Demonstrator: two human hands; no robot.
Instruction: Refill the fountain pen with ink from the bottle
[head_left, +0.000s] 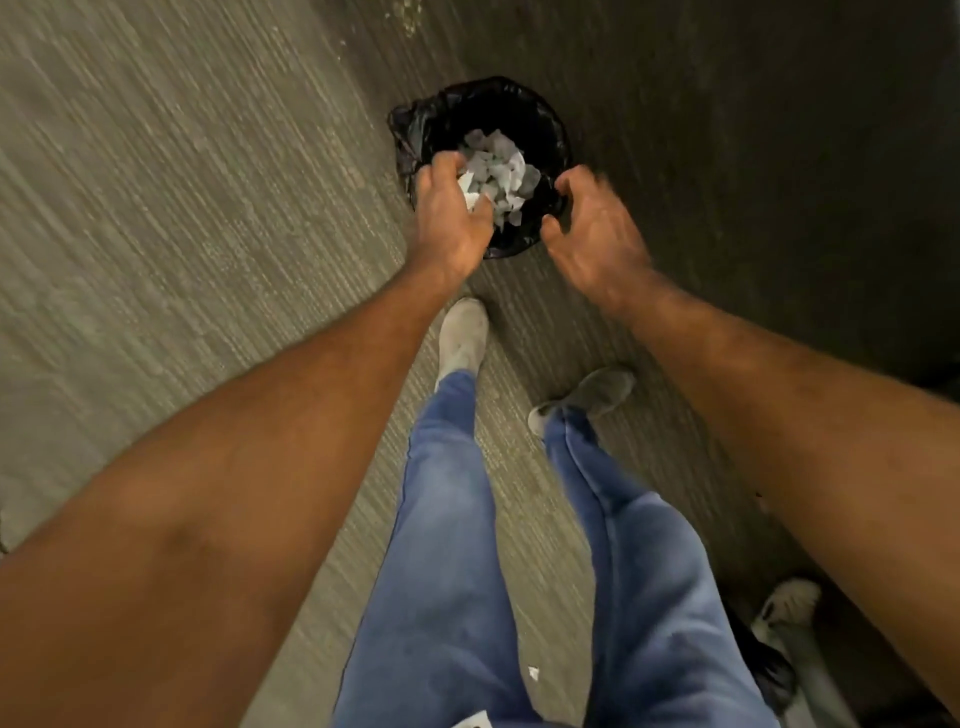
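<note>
The person stands over a small round bin (540, 130) lined with a glossy black bag, its plastic bunched into a knot at the left rim. Both bare arms reach down over it. The left hand (451, 218) hangs above the bin's left edge, fingers curled round a scrap of crumpled white paper (470, 189); the right hand (597, 228) hovers over the right edge, fingers loosely curled and holding nothing, though it is blurred. Inside the bin lies a heap of torn, creased paper scraps (501, 169), pale against the dark liner. The floor is a ribbed, short-pile carpet (182, 208), greyish on the left with plenty of open room, falling into deep shadow on the right. Blue denim legs (447, 519) and pale shoes (462, 332) stand just short of the bin. A small white scrap (533, 673) lies on the carpet between the legs. Neither pen nor ink bottle can be seen from here.
</note>
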